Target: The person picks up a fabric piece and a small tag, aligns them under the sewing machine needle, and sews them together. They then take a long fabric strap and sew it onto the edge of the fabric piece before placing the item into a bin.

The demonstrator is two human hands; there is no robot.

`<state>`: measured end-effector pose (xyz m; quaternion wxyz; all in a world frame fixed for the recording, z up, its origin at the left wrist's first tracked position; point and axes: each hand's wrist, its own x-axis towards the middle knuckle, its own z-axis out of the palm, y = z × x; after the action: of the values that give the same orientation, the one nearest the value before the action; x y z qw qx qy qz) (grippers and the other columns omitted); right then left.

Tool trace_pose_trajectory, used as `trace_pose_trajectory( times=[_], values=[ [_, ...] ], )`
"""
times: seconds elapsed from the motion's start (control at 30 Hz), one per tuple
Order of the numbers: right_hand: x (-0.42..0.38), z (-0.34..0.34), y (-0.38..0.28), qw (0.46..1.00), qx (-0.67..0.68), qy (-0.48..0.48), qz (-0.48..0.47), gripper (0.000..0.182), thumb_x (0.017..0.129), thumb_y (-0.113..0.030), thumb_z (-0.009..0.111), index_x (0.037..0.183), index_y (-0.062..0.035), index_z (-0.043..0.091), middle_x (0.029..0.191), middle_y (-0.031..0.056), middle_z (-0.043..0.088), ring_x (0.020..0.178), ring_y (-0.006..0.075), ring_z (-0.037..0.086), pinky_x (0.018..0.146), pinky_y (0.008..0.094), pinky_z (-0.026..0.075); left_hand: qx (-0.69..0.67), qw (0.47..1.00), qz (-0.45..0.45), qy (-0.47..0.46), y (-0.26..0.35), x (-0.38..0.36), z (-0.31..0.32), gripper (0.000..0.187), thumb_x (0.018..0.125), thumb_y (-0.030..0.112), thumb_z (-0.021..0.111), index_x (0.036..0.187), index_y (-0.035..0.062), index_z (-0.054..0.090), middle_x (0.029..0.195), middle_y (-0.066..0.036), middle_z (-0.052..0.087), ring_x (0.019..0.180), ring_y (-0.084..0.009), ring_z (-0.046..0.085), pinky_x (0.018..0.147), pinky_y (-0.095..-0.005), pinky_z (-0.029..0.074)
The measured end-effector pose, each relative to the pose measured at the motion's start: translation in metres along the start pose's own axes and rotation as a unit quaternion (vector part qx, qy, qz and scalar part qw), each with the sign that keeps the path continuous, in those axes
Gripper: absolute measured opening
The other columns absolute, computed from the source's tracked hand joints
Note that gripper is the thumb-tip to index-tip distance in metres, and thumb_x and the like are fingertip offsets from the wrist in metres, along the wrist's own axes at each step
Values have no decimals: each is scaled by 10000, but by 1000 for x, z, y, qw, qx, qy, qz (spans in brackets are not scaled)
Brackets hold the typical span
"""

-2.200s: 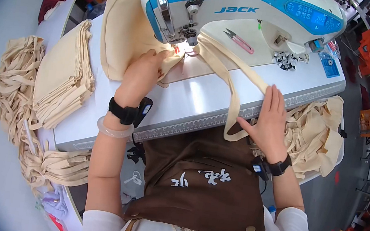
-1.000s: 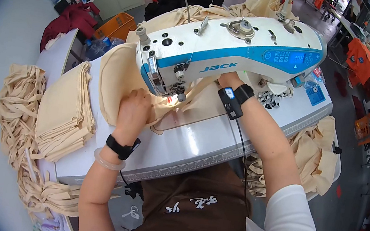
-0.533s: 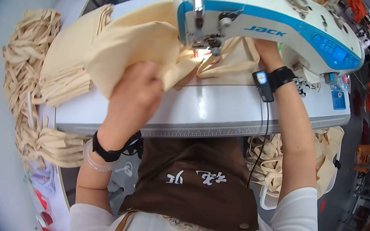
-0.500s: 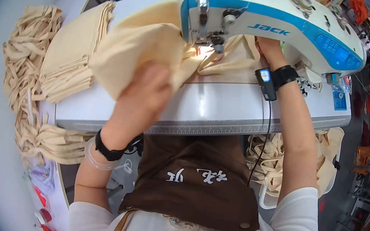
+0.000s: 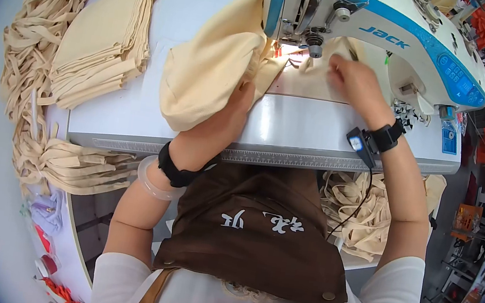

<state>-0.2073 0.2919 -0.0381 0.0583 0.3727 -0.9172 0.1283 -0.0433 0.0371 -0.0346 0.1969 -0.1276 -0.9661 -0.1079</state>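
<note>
A cream cloth bag (image 5: 206, 79) is bunched on the left of the sewing machine's needle area, part of it reaching under the presser foot. My left hand (image 5: 232, 110) grips its right side, fingers partly hidden by folds. My right hand (image 5: 358, 87) is to the right of the needle, over the cloth on the machine bed. Its fingers are curled together and slightly blurred, with a small dark thing (image 5: 353, 54) at their tips that I cannot make out. The white and blue sewing machine (image 5: 387, 32) has its lamp lit over the cloth.
Stacked cream cloth panels (image 5: 107, 35) lie left on the white table (image 5: 312, 130). Beyond them hangs a heap of cream straps (image 5: 36, 44). More cream pieces (image 5: 363, 210) fill a container below the table's right side. A cable (image 5: 366, 192) trails from my right wrist.
My right hand has come out from behind the machine arm toward the needle. My left hand and the bag shifted right in view; the bag is more bunched. The camera view has shifted too.
</note>
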Motion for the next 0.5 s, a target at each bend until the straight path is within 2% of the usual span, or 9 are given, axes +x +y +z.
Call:
trace_pose_trajectory(
  times=[0.07, 0.17, 0.23, 0.37, 0.43, 0.47, 0.5],
  values=[
    [15, 7, 14, 996, -14, 80, 34, 162, 901, -123, 597, 1054, -69, 601, 849, 181, 685, 836, 391, 663, 736, 507, 520, -46, 999, 12, -1, 4, 3, -3, 340, 754, -22, 642, 1086, 42, 606, 1003, -131, 599, 1001, -330, 580, 914, -415, 474],
    [30, 22, 29, 987, 3, 160, 3, 223, 904, -86, 573, 1123, -54, 600, 973, 201, 681, 917, 383, 657, 765, 501, 525, -115, 993, 33, -25, 18, 3, -2, 371, 751, -71, 620, 1099, 56, 610, 974, -125, 606, 966, -320, 604, 882, -402, 495],
    [27, 22, 25, 992, 3, 128, 13, 287, 893, -71, 571, 1177, -34, 588, 1060, 204, 670, 977, 382, 647, 790, 486, 528, -133, 990, 28, -42, 30, -4, -2, 376, 760, -114, 599, 1097, 53, 608, 957, -110, 613, 931, -297, 629, 859, -385, 513],
    [4, 12, -5, 993, 7, 117, 16, 406, 833, -25, 603, 1237, -7, 575, 1180, 198, 649, 1105, 379, 613, 901, 461, 510, -320, 943, -95, -3, 32, -11, 16, 287, 816, -141, 557, 1034, 43, 587, 951, -50, 621, 866, -193, 648, 838, -321, 527],
    [-20, 14, -33, 985, 64, 149, -64, 516, 767, 15, 649, 1276, -21, 571, 1250, 181, 627, 1195, 371, 572, 998, 446, 467, -312, 945, -100, -3, 37, -11, 17, 261, 800, -129, 584, 994, 45, 570, 923, -57, 612, 836, -198, 632, 796, -310, 520],
    [-27, 12, -45, 978, 97, 132, -129, 573, 719, 19, 702, 1276, -42, 579, 1303, 161, 596, 1271, 354, 517, 1058, 450, 420, -308, 946, -103, -2, 39, -11, 18, 250, 792, -122, 598, 973, 46, 562, 909, -60, 608, 820, -200, 624, 775, -304, 517],
    [-33, 9, -65, 979, 117, 109, -129, 590, 685, -1, 732, 1255, -46, 587, 1311, 136, 591, 1285, 334, 503, 1061, 458, 411, -279, 957, -83, -1, 42, -9, 18, 245, 784, -118, 607, 955, 48, 553, 896, -62, 601, 797, -206, 609, 749, -304, 508]
  ],
)
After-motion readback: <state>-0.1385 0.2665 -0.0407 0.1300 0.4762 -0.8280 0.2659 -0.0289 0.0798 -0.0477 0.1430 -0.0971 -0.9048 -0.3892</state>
